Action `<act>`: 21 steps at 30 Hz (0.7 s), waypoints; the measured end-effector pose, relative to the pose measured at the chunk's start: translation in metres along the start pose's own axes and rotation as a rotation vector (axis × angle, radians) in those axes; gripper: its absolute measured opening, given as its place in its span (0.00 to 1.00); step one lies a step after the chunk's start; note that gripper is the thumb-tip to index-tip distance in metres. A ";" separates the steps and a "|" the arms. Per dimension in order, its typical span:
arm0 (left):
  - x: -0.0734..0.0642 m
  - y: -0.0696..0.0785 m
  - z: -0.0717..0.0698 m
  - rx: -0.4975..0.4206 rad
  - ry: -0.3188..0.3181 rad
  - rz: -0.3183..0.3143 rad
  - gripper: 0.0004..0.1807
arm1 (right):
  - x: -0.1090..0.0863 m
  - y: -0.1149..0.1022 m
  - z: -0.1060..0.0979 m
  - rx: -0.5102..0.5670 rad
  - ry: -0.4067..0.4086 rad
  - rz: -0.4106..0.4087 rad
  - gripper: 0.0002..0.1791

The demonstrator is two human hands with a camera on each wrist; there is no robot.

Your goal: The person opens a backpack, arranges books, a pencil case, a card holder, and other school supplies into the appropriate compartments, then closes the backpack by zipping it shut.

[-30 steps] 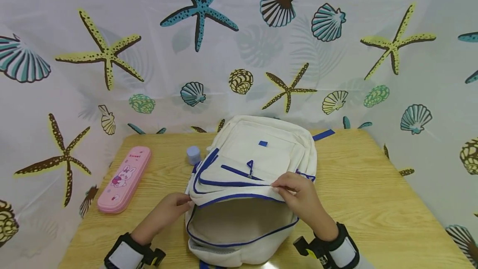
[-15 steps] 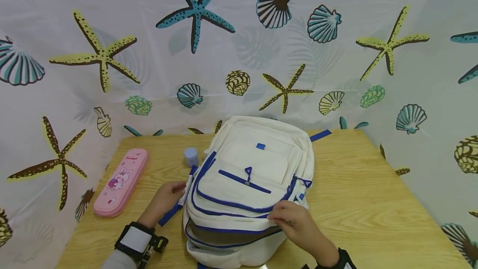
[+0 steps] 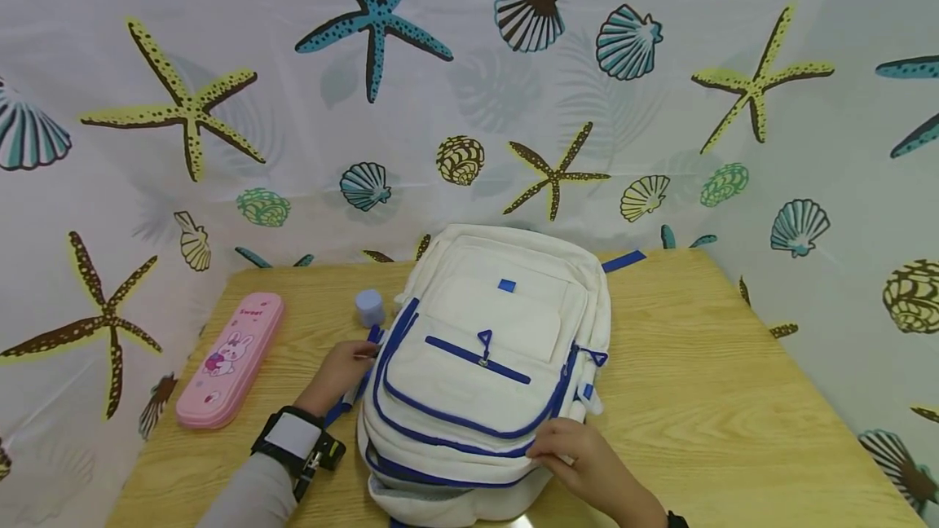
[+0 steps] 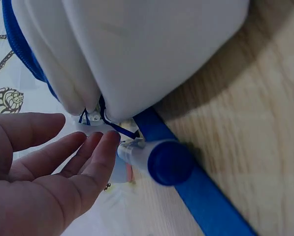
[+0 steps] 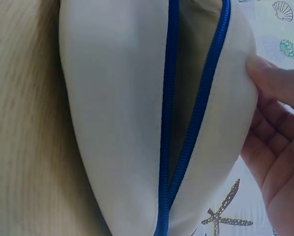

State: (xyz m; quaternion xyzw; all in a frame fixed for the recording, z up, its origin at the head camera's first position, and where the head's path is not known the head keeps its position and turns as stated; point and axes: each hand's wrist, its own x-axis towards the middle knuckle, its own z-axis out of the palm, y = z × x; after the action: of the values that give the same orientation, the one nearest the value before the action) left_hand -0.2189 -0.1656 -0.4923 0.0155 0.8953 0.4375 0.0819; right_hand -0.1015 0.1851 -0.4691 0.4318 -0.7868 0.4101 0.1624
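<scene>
A white backpack [image 3: 506, 316] with blue zippers lies on the table, its front pockets facing up. My right hand [image 3: 575, 459] pinches the fabric at its near right side, thumb on the front in the right wrist view. There, the blue main zipper [image 5: 206, 88] stands parted in a narrow gap. My left hand [image 3: 343, 369] is at the bag's left side with loosely bent fingers. In the left wrist view its fingertips are right by the dark blue cords [image 4: 119, 130] and a white tube-shaped piece with a blue round end [image 4: 171, 162].
A pink pencil case [image 3: 231, 361] with a rabbit print lies at the left of the wooden table [image 3: 704, 381]. A small pale-blue round container [image 3: 370, 308] stands beyond my left hand. A blue strap [image 3: 623, 260] sticks out behind the bag; a patterned curtain hangs at the back.
The front flap has come down toward me with my right hand, narrowing the wide opening to a slit. My left hand has left the flap's edge and moved up along the bag's left side.
</scene>
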 end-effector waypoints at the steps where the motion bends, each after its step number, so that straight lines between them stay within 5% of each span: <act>1: 0.001 0.001 0.001 0.000 0.004 0.000 0.17 | -0.001 0.001 0.000 -0.007 -0.003 -0.010 0.06; 5: 0.003 0.003 0.005 -0.015 0.031 -0.027 0.16 | -0.007 0.007 -0.001 -0.060 0.004 -0.077 0.09; 10: -0.003 0.001 0.013 -0.028 0.066 -0.050 0.12 | -0.015 0.013 -0.010 -0.114 0.042 -0.059 0.11; 21: -0.022 0.002 0.040 0.081 0.078 0.067 0.17 | -0.032 0.024 -0.032 -0.144 0.122 -0.002 0.21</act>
State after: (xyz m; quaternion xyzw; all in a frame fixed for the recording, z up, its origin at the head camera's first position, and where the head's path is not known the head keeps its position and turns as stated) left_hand -0.1909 -0.1350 -0.5118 0.0315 0.9138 0.4037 0.0314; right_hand -0.1062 0.2345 -0.4810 0.3942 -0.8024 0.3779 0.2408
